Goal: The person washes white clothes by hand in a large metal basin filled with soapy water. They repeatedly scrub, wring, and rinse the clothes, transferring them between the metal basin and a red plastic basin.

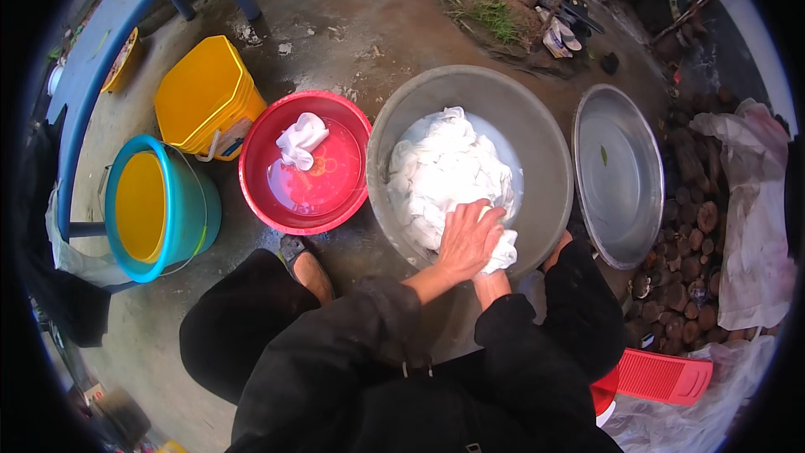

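A large grey plastic basin (547, 157) stands before me, with a heap of wet white cloth (449, 167) in cloudy water. My left hand (468, 239) lies over the near right side of the heap, its fingers curled onto a bunched part of the cloth. Beneath it, my right hand (494, 284) shows only around the wrist. White fabric and the left hand cover its fingers, so their grip is hidden. To the left, a red basin (343, 201) holds shallow water and a crumpled white cloth piece (302, 138).
At left stand a turquoise bucket (195, 201) and a tilted yellow bucket (207, 91), near a blue bench (94, 69). An oval metal tub (619, 163) adjoins stacked logs (688, 251) on the right. A red washboard (663, 377) lies near my right knee.
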`<state>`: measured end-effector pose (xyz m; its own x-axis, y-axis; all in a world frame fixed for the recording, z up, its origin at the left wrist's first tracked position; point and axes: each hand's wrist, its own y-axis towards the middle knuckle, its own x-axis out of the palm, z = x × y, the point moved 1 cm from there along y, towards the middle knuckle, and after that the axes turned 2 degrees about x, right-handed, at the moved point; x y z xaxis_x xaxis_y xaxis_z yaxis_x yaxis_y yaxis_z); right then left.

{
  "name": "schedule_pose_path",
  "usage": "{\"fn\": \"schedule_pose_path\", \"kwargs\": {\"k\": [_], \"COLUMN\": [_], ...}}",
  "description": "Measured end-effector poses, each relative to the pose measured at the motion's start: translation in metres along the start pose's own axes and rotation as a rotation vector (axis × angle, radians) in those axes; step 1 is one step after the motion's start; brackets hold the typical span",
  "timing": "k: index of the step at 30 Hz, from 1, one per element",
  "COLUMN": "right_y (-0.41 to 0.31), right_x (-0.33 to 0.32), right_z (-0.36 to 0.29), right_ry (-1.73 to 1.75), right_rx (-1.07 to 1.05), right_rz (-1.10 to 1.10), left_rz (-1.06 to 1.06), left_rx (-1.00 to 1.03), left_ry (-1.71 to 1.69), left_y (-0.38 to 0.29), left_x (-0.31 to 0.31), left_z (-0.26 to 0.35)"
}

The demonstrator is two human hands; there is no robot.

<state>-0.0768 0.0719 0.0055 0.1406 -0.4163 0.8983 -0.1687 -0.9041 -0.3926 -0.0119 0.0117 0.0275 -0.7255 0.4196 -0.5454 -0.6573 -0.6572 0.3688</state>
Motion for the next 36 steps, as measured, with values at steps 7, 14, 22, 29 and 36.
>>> {"fn": "schedule_pose_path", "kwargs": {"k": [7,14,22,29,36], "right_y": [0.009,0.025,0.025,0.023,0.014], "right_x": [0.062,0.008,0.003,0.006,0.031], "right_z": [0.009,-0.034,-0.034,-0.024,-0.015], "right_ry": [-0.259,-0.842,-0.901,-1.136,-1.164], "right_rx": [-0.092,-0.270,-0.287,-0.415,-0.394], "right_rz": [0.262,0.789,0.762,0.772,0.495], "left_rz": [0.075,0.057,-0.525,-0.270,-0.433], "left_rx": [-0.318,-0.770,-0.679,-0.731,-0.455], "left_ry": [-0.349,0.392,0.998,0.478,0.007], "left_y": [0.083,0.048,-0.045,0.047,0.142], "left_x": [-0.065,-0.167,-0.162,-0.230,-0.329], "left_z": [-0.068,-0.245,-0.346,-0.288,-0.115]}}
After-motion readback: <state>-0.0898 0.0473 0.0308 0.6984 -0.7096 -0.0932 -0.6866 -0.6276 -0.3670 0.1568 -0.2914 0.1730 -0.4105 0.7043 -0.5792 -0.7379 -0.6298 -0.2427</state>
